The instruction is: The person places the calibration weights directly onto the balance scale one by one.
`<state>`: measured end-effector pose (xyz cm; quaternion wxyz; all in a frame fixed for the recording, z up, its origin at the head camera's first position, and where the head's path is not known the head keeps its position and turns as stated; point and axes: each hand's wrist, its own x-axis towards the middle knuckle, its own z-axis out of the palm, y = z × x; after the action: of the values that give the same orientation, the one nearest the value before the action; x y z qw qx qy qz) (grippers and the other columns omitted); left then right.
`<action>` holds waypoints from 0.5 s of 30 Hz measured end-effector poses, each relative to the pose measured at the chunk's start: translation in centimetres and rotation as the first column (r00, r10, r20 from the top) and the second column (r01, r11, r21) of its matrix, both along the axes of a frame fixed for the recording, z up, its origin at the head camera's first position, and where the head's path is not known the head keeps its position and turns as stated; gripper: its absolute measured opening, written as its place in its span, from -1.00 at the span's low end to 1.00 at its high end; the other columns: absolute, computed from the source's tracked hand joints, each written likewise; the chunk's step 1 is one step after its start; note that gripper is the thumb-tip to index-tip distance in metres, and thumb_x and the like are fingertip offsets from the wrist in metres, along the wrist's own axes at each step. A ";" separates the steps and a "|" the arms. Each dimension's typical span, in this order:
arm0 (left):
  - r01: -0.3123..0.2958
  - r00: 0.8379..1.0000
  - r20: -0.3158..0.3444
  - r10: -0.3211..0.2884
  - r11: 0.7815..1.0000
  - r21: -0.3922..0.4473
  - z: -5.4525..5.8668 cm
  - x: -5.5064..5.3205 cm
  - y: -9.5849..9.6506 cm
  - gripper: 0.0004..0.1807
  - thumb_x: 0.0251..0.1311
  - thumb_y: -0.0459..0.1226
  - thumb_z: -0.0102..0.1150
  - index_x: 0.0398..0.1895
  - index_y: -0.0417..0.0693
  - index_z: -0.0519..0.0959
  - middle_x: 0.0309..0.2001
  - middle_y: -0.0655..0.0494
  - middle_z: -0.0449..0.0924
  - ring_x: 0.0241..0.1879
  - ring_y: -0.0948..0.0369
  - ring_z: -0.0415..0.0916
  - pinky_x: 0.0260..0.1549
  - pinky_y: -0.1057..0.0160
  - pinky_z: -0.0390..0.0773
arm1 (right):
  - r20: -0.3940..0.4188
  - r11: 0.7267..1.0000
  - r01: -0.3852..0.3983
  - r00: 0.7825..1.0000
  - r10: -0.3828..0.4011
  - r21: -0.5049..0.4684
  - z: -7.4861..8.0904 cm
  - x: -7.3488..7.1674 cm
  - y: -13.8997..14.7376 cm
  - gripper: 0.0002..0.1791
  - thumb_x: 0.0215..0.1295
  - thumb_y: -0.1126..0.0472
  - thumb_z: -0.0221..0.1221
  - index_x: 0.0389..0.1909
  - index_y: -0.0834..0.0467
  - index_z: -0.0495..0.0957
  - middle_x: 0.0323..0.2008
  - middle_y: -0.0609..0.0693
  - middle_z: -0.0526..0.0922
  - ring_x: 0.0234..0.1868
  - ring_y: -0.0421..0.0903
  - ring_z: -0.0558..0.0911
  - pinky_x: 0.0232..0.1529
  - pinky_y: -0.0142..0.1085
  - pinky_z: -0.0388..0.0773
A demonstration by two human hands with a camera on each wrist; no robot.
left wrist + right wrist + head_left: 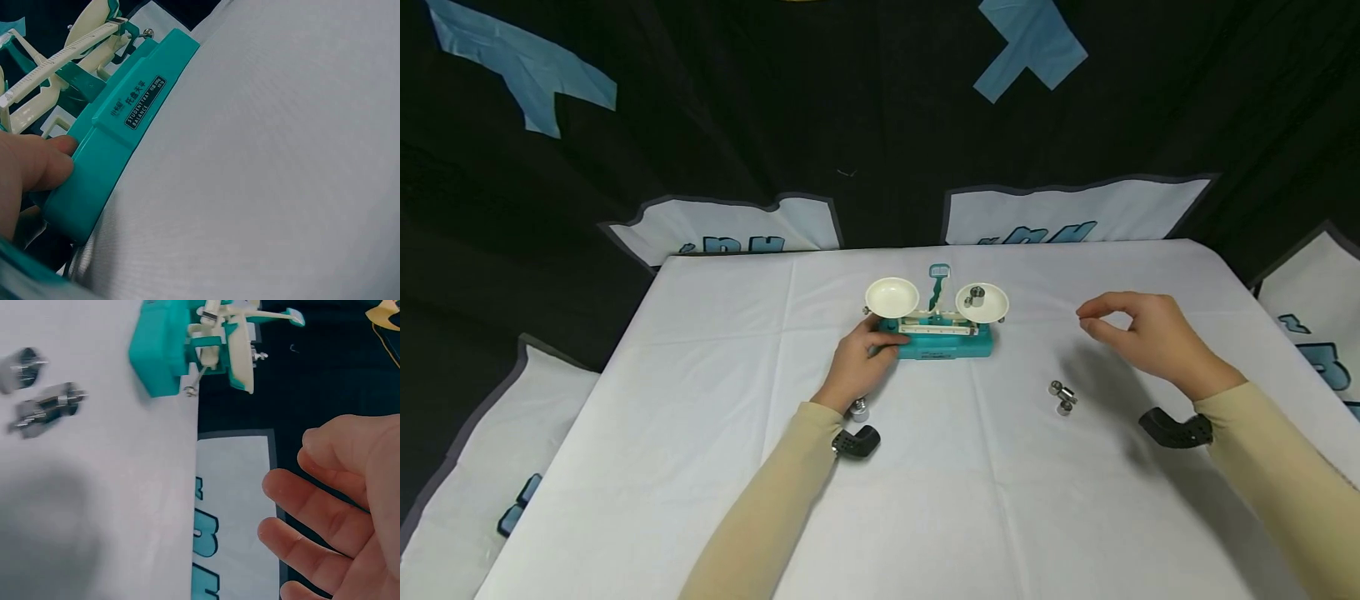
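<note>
A teal tray balance (946, 346) with two cream pans stands toward the back of the table. My left hand (861, 360) grips the left end of its base, as the left wrist view also shows with fingers (53, 169) against the teal body. On the right pan (996, 312) sit small metal weights (977, 295); nothing lies on the left pan (892, 297). Up in the air right of the balance is my right hand (1150, 337), fingers loosely bent, holding nothing. Below and left of it, a few metal weights (1063, 395) lie on the cloth, blurred in the right wrist view.
Another metal weight (859, 410) is beside my left wrist, partly covered by it. White cloth (700, 433) covers the table. Behind its far edge hangs a black curtain (880, 125) with pieces of blue tape (1030, 42).
</note>
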<state>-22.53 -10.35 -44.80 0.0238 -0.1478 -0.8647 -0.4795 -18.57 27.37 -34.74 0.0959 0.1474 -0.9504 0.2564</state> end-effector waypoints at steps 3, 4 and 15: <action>0.000 1.000 0.002 0.000 1.000 0.002 0.0 0.0 0.0 -0.76 0.30 -0.34 0.19 -0.08 -0.15 0.78 0.53 -0.21 0.27 0.56 -0.12 0.17 0.51 -0.13 0.23 | -0.010 1.000 0.002 1.000 -0.002 -0.011 -0.7 1.0 0.4 -0.84 0.32 0.23 0.31 -0.14 0.15 0.76 -0.09 0.21 0.78 -0.26 -0.33 0.49 -0.44 -0.42 0.41; 0.000 1.000 0.002 0.000 1.000 0.002 0.0 -0.1 0.0 -0.76 0.30 -0.34 0.19 -0.08 -0.15 0.78 0.53 -0.21 0.27 0.56 -0.12 0.18 0.51 -0.13 0.24 | -0.014 1.000 0.001 1.000 -0.001 -0.012 -1.0 1.3 0.4 -0.85 0.31 0.24 0.32 -0.15 0.15 0.76 -0.09 0.21 0.78 -0.28 -0.35 0.46 -0.46 -0.42 0.40; 0.006 1.000 0.002 -0.006 1.000 0.002 0.0 0.0 0.0 -0.76 0.29 -0.34 0.19 -0.07 -0.15 0.78 0.53 -0.22 0.26 0.56 -0.13 0.17 0.51 -0.13 0.24 | -0.024 0.997 -0.072 0.997 0.072 0.011 -5.1 2.9 0.3 -0.83 0.21 0.35 0.36 -0.18 0.13 0.77 -0.17 0.07 0.81 -0.18 -0.22 0.64 -0.27 -0.34 0.52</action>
<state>-22.55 -10.32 -44.81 0.0218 -0.1497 -0.8638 -0.4805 -15.72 27.63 -39.85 0.0975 0.1853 -0.9445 0.2531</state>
